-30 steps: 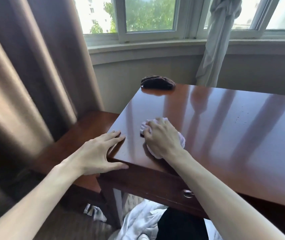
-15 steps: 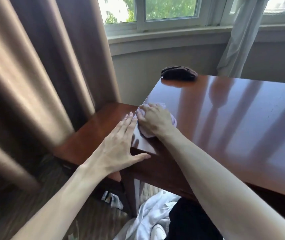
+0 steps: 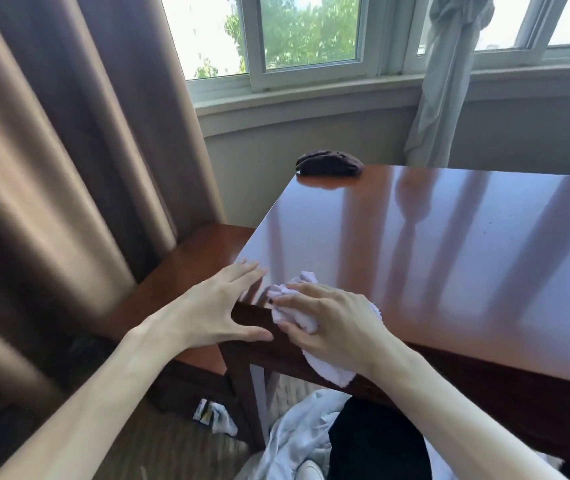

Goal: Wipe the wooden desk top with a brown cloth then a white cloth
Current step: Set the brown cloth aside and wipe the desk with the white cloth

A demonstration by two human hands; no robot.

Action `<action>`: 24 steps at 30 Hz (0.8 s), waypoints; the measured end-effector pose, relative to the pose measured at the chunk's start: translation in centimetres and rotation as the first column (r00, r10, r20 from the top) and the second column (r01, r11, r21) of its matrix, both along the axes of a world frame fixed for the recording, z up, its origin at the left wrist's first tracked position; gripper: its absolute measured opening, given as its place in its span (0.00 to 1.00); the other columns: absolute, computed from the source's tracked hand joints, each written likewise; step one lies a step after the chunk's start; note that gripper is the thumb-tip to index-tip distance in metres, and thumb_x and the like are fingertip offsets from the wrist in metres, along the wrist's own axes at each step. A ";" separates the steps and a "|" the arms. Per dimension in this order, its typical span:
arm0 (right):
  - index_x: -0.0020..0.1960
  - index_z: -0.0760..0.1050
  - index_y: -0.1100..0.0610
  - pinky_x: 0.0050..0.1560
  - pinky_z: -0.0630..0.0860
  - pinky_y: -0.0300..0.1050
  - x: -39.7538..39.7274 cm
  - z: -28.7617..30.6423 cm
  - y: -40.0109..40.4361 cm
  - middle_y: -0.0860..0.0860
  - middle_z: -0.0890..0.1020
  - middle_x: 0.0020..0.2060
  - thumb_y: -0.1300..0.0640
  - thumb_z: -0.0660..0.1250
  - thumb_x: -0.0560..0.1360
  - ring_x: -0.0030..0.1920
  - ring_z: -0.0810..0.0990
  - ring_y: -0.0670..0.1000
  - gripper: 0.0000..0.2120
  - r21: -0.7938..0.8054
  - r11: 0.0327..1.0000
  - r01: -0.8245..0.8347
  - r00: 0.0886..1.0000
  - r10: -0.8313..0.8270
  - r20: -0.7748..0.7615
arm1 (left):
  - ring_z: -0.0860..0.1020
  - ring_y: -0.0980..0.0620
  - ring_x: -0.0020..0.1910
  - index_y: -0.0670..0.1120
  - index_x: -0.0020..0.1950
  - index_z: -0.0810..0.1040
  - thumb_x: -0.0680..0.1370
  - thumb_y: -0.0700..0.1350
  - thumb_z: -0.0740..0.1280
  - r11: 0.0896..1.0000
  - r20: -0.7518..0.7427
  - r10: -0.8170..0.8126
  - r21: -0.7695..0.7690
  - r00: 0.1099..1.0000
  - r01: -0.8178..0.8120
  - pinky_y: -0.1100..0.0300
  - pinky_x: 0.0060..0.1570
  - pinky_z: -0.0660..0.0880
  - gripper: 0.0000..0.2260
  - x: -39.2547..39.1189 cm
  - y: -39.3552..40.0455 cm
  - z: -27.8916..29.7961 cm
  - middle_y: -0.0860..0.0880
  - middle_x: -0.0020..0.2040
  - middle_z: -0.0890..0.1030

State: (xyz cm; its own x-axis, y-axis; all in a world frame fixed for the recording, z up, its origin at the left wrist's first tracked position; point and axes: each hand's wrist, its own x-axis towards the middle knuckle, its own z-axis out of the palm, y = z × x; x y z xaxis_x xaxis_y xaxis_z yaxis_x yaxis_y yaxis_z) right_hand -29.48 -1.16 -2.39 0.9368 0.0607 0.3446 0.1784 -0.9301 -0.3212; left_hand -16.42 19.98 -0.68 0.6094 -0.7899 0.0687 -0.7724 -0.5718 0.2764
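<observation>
The glossy wooden desk top (image 3: 450,265) fills the right half of the view. My right hand (image 3: 339,327) holds a white cloth (image 3: 294,315) at the desk's near left corner, fingers on top and thumb at the front edge. Part of the cloth hangs over the front face. My left hand (image 3: 214,313) lies flat on that same corner just left of the cloth, fingers straight on the top and thumb against the front face. A dark brown cloth (image 3: 328,163) lies bunched at the far left corner of the desk.
A lower wooden side table (image 3: 186,271) adjoins the desk on the left, in front of a heavy brown curtain (image 3: 69,150). A tied grey curtain (image 3: 446,81) hangs at the window behind. White fabric (image 3: 297,438) and a small white item (image 3: 217,419) lie on the floor under the desk.
My right hand has drawn the white cloth along the left edge back to the near corner, where it now drapes over the front. My left hand stays at the corner.
</observation>
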 end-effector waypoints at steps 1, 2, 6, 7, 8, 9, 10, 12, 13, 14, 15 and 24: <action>0.67 0.73 0.32 0.46 0.80 0.45 -1.3 0.0 -1.3 0.31 0.75 0.65 0.35 0.59 0.79 0.61 0.78 0.38 0.18 0.006 0.999 0.053 0.999 -0.053 -0.002 | 0.42 0.70 0.77 0.62 0.81 0.53 0.68 0.76 0.67 0.999 0.008 -0.031 -0.031 0.999 0.031 0.59 0.78 0.53 0.47 -0.3 -0.5 -0.2 0.65 0.80 0.51; 0.67 0.73 0.31 0.47 0.79 0.43 -2.6 0.1 -2.7 0.29 0.74 0.65 0.35 0.59 0.79 0.62 0.77 0.37 0.17 0.023 0.993 0.115 0.993 -0.115 0.002 | 0.42 0.70 0.77 0.64 0.81 0.54 0.69 0.75 0.67 0.996 0.012 -0.061 -0.058 0.998 0.061 0.60 0.77 0.52 0.45 -0.5 -1.1 -0.4 0.67 0.80 0.51; 0.62 0.76 0.31 0.53 0.78 0.46 -4.9 0.2 -7.2 0.29 0.76 0.64 0.39 0.59 0.80 0.60 0.79 0.40 0.13 0.061 0.920 0.388 0.921 -0.389 0.002 | 0.46 0.71 0.77 0.67 0.77 0.62 0.73 0.71 0.67 0.983 0.031 -0.129 -0.128 0.991 0.132 0.62 0.76 0.53 0.34 -0.7 -3.5 -1.5 0.67 0.79 0.56; 0.61 0.78 0.33 0.52 0.78 0.47 -4.6 0.1 -7.4 0.31 0.78 0.63 0.39 0.56 0.81 0.58 0.81 0.43 0.14 0.041 0.894 0.446 0.895 -0.447 0.011 | 0.50 0.69 0.77 0.67 0.76 0.65 0.73 0.70 0.67 0.977 0.042 -0.137 -0.157 0.990 0.142 0.59 0.76 0.58 0.32 -0.6 -4.0 -2.1 0.66 0.78 0.59; 0.59 0.80 0.36 0.49 0.79 0.47 -4.0 -0.1 -7.0 0.34 0.80 0.60 0.39 0.53 0.82 0.55 0.82 0.45 0.17 0.011 0.871 0.491 0.870 -0.491 0.039 | 0.53 0.68 0.77 0.67 0.75 0.67 0.73 0.70 0.68 0.971 0.059 -0.135 -0.189 0.989 0.144 0.56 0.75 0.63 0.31 -0.6 -4.3 -2.7 0.65 0.77 0.63; 0.56 0.82 0.39 0.46 0.79 0.46 -3.2 -0.3 -6.1 0.37 0.81 0.57 0.39 0.51 0.82 0.52 0.83 0.46 0.20 -0.019 0.859 0.512 0.857 -0.509 0.081 | 0.56 0.67 0.77 0.67 0.74 0.69 0.72 0.70 0.68 0.967 0.073 -0.123 -0.216 0.990 0.137 0.54 0.73 0.66 0.30 -0.5 -4.6 -3.2 0.64 0.76 0.65; 0.53 0.82 0.42 0.43 0.79 0.46 -2.0 -0.4 -4.7 0.39 0.83 0.53 0.40 0.49 0.82 0.49 0.84 0.48 0.22 -0.045 0.859 0.511 0.857 -0.504 0.111 | 0.58 0.67 0.77 0.67 0.73 0.70 0.72 0.70 0.68 0.964 0.081 -0.112 -0.235 0.990 0.128 0.54 0.72 0.68 0.30 -0.4 -4.7 -3.6 0.64 0.76 0.67; 0.48 0.83 0.46 0.41 0.78 0.48 0.8 -0.7 -1.8 0.44 0.84 0.47 0.40 0.51 0.82 0.45 0.83 0.51 0.23 -0.090 0.876 0.474 0.877 -0.460 0.143 | 0.61 0.66 0.76 0.64 0.71 0.73 0.71 0.72 0.67 0.956 0.089 -0.107 -0.263 0.990 0.127 0.53 0.71 0.70 0.30 -0.2 -4.7 -3.7 0.64 0.74 0.69; 0.46 0.83 0.48 0.41 0.78 0.49 2.0 -0.7 -0.6 0.47 0.84 0.44 0.41 0.53 0.82 0.44 0.83 0.53 0.22 -0.097 0.886 0.454 0.885 -0.435 0.167 | 0.62 0.67 0.75 0.62 0.69 0.75 0.71 0.72 0.67 0.951 0.090 -0.106 -0.283 0.990 0.127 0.53 0.70 0.71 0.30 -0.2 -4.6 -3.6 0.64 0.73 0.70; 0.45 0.83 0.50 0.41 0.77 0.50 2.9 -0.7 0.3 0.49 0.83 0.41 0.41 0.55 0.82 0.42 0.82 0.54 0.21 -0.090 0.895 0.437 0.890 -0.415 0.190 | 0.63 0.67 0.75 0.59 0.67 0.77 0.70 0.71 0.68 0.946 0.084 -0.098 -0.301 0.992 0.119 0.52 0.69 0.72 0.29 -0.2 -4.6 -3.6 0.64 0.72 0.71; 0.45 0.83 0.51 0.41 0.77 0.50 3.2 -0.7 0.6 0.50 0.82 0.39 0.41 0.56 0.81 0.42 0.81 0.54 0.21 -0.080 0.903 0.423 0.893 -0.400 0.206 | 0.63 0.68 0.74 0.57 0.66 0.79 0.70 0.70 0.69 0.943 0.074 -0.088 -0.316 0.993 0.107 0.52 0.69 0.72 0.29 -0.2 -4.6 -3.6 0.64 0.72 0.72; 0.51 0.84 0.44 0.46 0.79 0.49 -9.4 -1.8 -10.0 0.42 0.84 0.48 0.46 0.61 0.82 0.48 0.84 0.51 0.13 -0.062 0.851 0.522 0.809 -0.471 0.350 | 0.63 0.68 0.74 0.63 0.71 0.75 0.68 0.75 0.66 0.944 0.078 -0.068 -0.318 0.995 0.090 0.59 0.72 0.65 0.33 -0.5 -4.7 -3.8 0.67 0.73 0.69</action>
